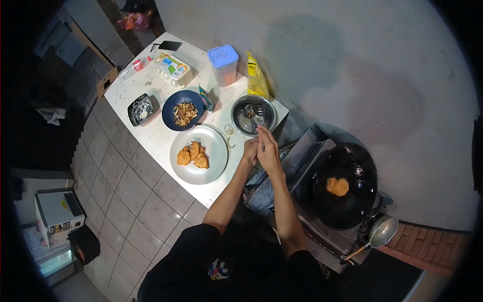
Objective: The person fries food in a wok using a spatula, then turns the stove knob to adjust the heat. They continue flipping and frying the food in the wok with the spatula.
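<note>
My left hand (249,150) and my right hand (267,149) are pressed together just in front of a steel bowl (238,121) on the white table (151,136). The right hand's fingers point up at the bowl's rim, and the left hand curls against its palm. Whether anything lies between them is too small to tell. A grey plate (193,171) with three fried golden pieces (193,155) sits left of my hands. To the right, a black wok (352,201) on the stove holds one frying piece (337,186).
A blue bowl of strips (184,111), a small dark tray (141,109), an egg carton (172,67), a blue-lidded tub (224,64) and a yellow packet (256,78) stand on the table. A metal ladle (381,232) rests by the wok. Tiled floor lies to the left.
</note>
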A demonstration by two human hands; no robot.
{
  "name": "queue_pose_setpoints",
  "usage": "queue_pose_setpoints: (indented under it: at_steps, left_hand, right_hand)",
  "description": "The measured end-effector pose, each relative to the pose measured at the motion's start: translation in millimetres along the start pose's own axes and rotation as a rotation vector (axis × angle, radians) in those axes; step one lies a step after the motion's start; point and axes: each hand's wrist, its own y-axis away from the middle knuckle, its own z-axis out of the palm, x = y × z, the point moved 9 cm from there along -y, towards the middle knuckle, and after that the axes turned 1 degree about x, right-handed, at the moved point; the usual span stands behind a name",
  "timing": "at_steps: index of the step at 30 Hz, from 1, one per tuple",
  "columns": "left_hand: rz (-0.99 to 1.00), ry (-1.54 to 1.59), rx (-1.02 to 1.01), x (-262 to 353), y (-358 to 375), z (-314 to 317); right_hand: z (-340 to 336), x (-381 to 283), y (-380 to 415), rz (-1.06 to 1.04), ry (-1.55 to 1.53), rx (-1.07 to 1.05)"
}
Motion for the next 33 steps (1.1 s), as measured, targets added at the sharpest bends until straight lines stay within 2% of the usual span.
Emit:
queue_pose_setpoints:
  at_steps: [4,11,13,15,17,19,22,24,25,27,33]
  left_hand:
    - [-0.018,0.024,0.098,5.5,1.7,-1.2]
    - [0.064,-0.086,0.076,4.1,-16.1,-13.3]
    - [0.084,-0.357,0.159,12.0,-12.3,-18.4]
    - [0.063,-0.367,0.169,22.6,0.3,-12.8]
    - [0.04,-0.378,0.175,28.5,11.3,-7.4]
    - [0.046,-0.253,0.201,29.1,15.3,-10.4]
    - [0.03,-0.306,0.195,27.9,13.5,-19.6]
    - [0.023,-0.313,0.189,27.0,7.5,-24.3]
    - [0.014,-0.321,0.181,26.6,4.1,-25.7]
    - [-0.037,-0.291,0.174,24.4,-1.9,-28.3]
    - [-0.155,-0.217,0.143,20.0,-4.7,-32.4]
  right_hand:
    - [11.5,1.0,-4.0,-0.003,-0.005,-0.049]
    - [14.1,3.9,-10.2,-0.052,0.026,-0.053]
    - [5.3,5.7,-10.2,-0.019,0.006,-0.001]
    - [-1.9,6.6,-10.1,-0.038,-0.012,0.049]
    - [-7.7,30.4,-5.5,0.182,-0.213,0.096]
    - [-14.5,29.0,-4.6,0.117,-0.232,0.168]
    - [-15.8,46.3,7.3,0.221,-0.42,0.241]
    - [-19.9,61.4,18.6,0.313,-0.606,0.371]
    - [-20.8,61.7,21.2,0.313,-0.607,0.373]
    - [-22.8,81.6,37.5,0.529,-0.905,0.563]
    - [-34.3,79.2,51.9,0.613,-0.998,0.685]
